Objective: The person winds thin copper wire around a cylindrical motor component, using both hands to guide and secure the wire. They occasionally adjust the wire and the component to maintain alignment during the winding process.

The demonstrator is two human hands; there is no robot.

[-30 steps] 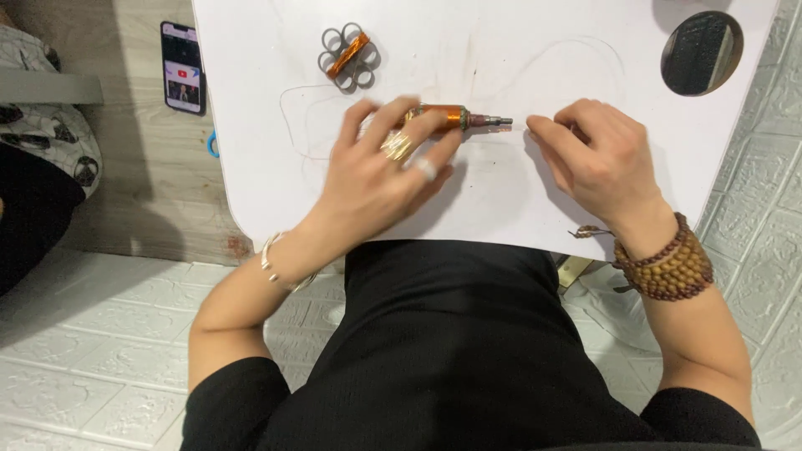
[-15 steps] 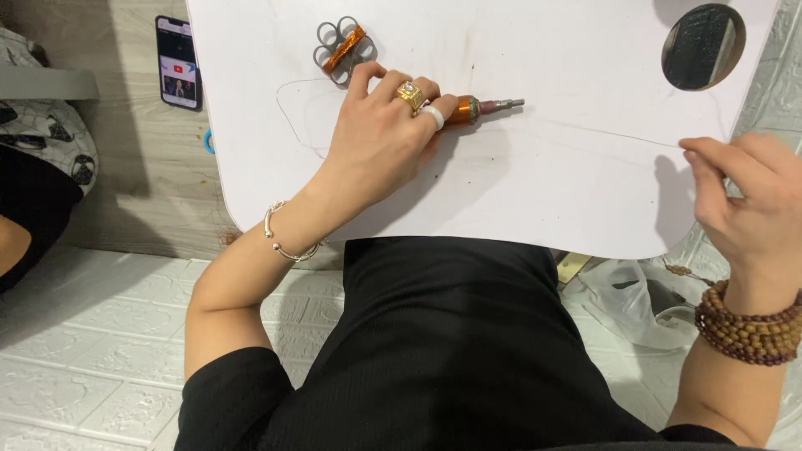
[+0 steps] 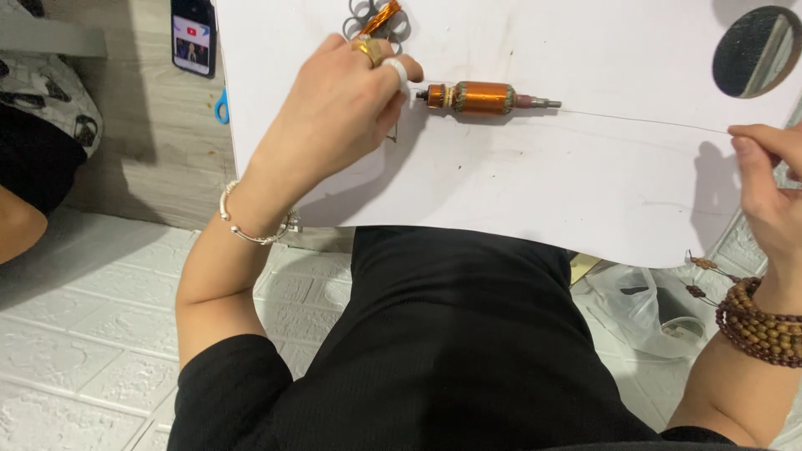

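A copper-wound armature [image 3: 478,98] is laid on the white counter [image 3: 518,184]. Its left shaft end is gripped by the closed fingers of the left hand [image 3: 338,104]. A thin wire [image 3: 643,120] is stretched from the armature to the right hand [image 3: 773,188], where it is pinched between the fingertips. A phone [image 3: 194,35] is seen beside the counter.

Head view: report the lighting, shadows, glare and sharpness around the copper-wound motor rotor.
Head view: even, soft lighting; the white tabletop is bright but not blown out; the copper-wound motor rotor is sharp with mild sheen; the left hand casts a soft shadow below it; the right hand is cut by the frame edge.
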